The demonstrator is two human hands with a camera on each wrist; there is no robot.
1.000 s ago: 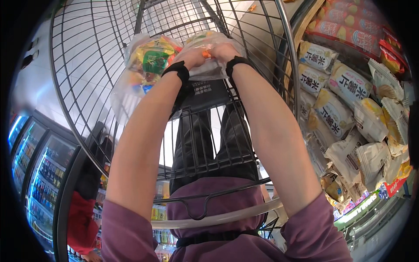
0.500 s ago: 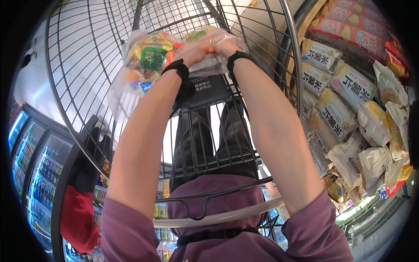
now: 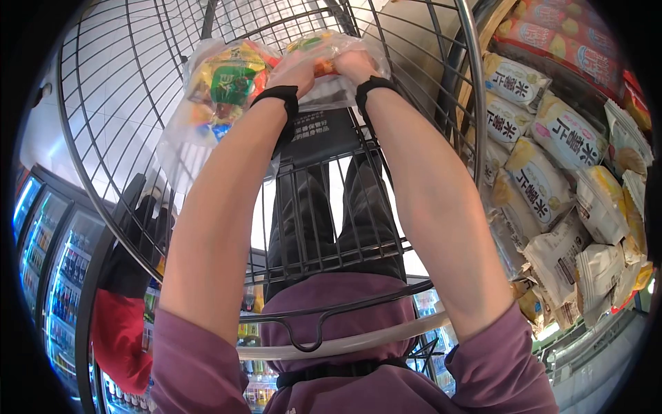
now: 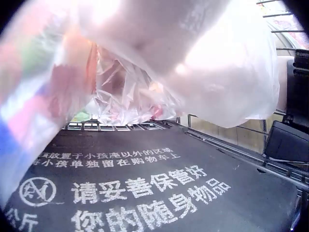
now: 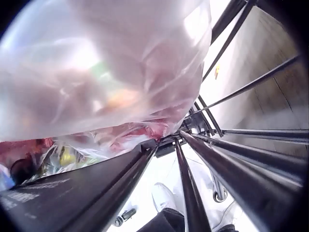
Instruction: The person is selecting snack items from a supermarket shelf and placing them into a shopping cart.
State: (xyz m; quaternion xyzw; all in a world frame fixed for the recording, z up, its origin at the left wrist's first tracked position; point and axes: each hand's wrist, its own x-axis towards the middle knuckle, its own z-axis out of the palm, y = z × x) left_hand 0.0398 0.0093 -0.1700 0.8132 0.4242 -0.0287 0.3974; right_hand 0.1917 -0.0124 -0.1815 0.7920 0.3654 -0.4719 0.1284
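Bag, clear and bulging, lies in your cart, past the black panel. Closest to you are your purple sleeves, then the pale handle before your waist. Your forearms stretch over it, a black band on each wrist. White lettering marks the panel. Past it, your left hand touches the bag near its middle; your right hand is at its right part, film around it. Film and blur hide your fingers, so whether either hand pinches or lies spread cannot be told. Left of your left hand, a yellow-and-green pack shows through the plastic. Right of your cart, white packs lie heaped. Off to your left, a person in red is near lit coolers.
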